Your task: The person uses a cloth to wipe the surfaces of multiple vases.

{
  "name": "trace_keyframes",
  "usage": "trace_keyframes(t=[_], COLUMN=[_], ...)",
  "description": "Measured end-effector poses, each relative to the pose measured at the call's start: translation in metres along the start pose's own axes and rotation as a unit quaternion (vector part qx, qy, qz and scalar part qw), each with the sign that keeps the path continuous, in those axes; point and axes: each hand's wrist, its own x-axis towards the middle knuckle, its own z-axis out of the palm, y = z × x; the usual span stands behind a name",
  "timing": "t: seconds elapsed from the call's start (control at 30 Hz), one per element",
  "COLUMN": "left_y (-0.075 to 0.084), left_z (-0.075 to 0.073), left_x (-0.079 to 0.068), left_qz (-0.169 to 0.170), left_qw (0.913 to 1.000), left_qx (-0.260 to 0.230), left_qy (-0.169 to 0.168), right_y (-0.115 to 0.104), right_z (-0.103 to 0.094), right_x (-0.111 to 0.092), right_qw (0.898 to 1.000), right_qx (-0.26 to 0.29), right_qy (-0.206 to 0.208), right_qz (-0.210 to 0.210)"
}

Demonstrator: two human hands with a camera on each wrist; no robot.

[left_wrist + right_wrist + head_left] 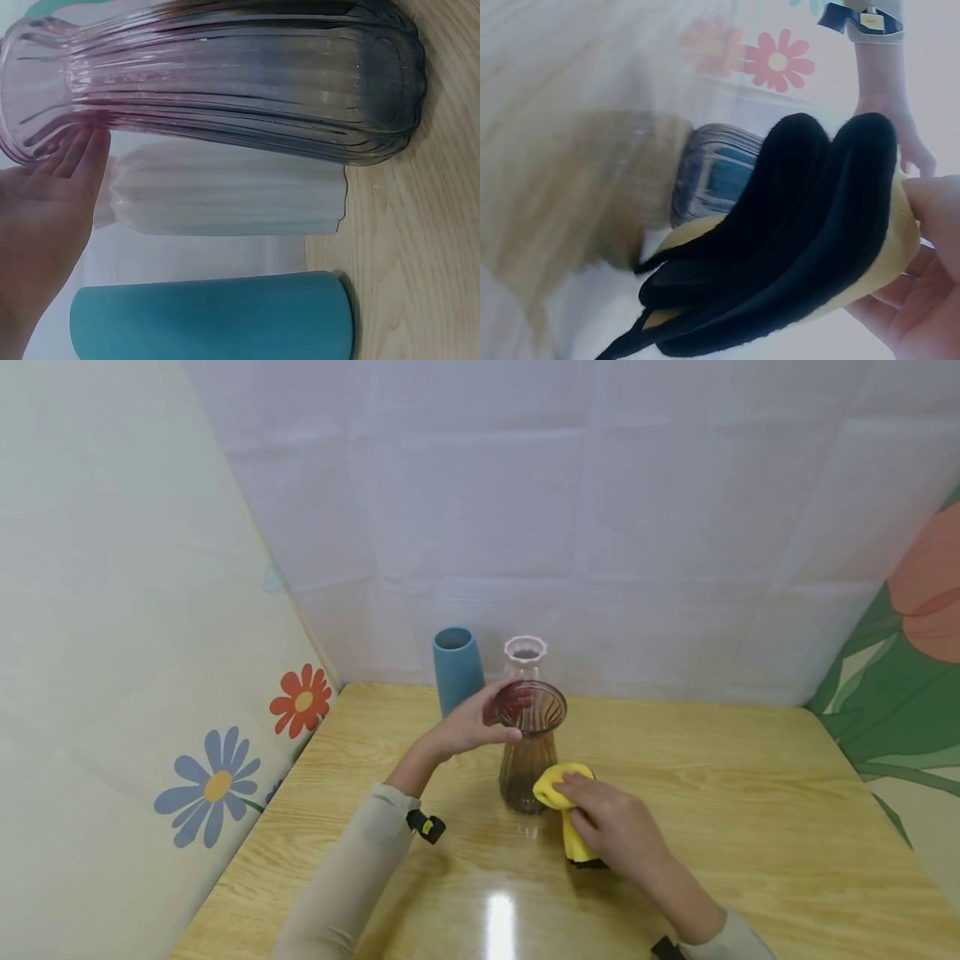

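Observation:
A ribbed glass vase [525, 768], pinkish at the neck and smoky toward the base, stands upright on the wooden table. Just below its flared rim, my left hand [476, 722] holds the neck, thumb in front and fingers behind. My right hand [622, 827] grips a folded yellow cloth [576, 839] with a black side, close against the vase's lower right. In the right wrist view the cloth [795, 225] covers part of the vase's body [720, 176]. Whether the cloth touches the glass cannot be told for certain.
Behind the glass vase stand a teal-blue vase [457, 677] to the left and a pale white vase [525, 643] with a scalloped rim. A white hanging sheet [675, 527] borders the back of the table [750, 793]; flower-printed sheets flank both sides.

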Motion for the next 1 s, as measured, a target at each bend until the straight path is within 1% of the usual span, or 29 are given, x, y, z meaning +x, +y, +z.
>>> trace_keyframes(t=[0.13, 0.27, 0.43, 0.57, 0.63, 0.77, 0.87, 1.0], left_y=[0.0, -0.001, -0.001, -0.002, -0.003, -0.004, -0.004, 0.0], left_z=[-0.005, -0.011, -0.017, -0.018, -0.018, -0.016, -0.012, -0.002], left_x=[0.003, 0.005, 0.008, 0.008, 0.007, 0.003, -0.001, -0.005], left_qz=[0.001, -0.001, -0.01, -0.017, -0.021, -0.019, -0.01, 0.011], left_qw=[0.9997, 0.9989, 0.9981, 0.9975, 0.9972, 0.9971, 0.9977, 0.9983], left_qx=[-0.007, -0.013, -0.007, -0.021, -0.035, -0.055, -0.061, -0.054], left_qy=[-0.024, -0.045, -0.061, -0.066, -0.062, -0.048, -0.026, 0.016], right_y=[0.002, 0.003, 0.004, 0.004, 0.004, 0.004, 0.005, 0.007], right_z=[-0.008, -0.013, -0.018, -0.019, -0.019, -0.017, -0.014, -0.008], right_x=[0.003, 0.008, 0.014, 0.018, 0.021, 0.027, 0.03, 0.032], right_qw=[0.999, 0.996, 0.994, 0.992, 0.99, 0.985, 0.982, 0.976], right_qx=[0.003, 0.011, 0.017, 0.017, 0.014, 0.006, 0.003, -0.004], right_qy=[0.048, 0.081, 0.099, 0.117, 0.135, 0.16, 0.174, 0.196], right_qz=[-0.024, -0.039, -0.035, -0.036, -0.048, -0.067, -0.079, -0.1])
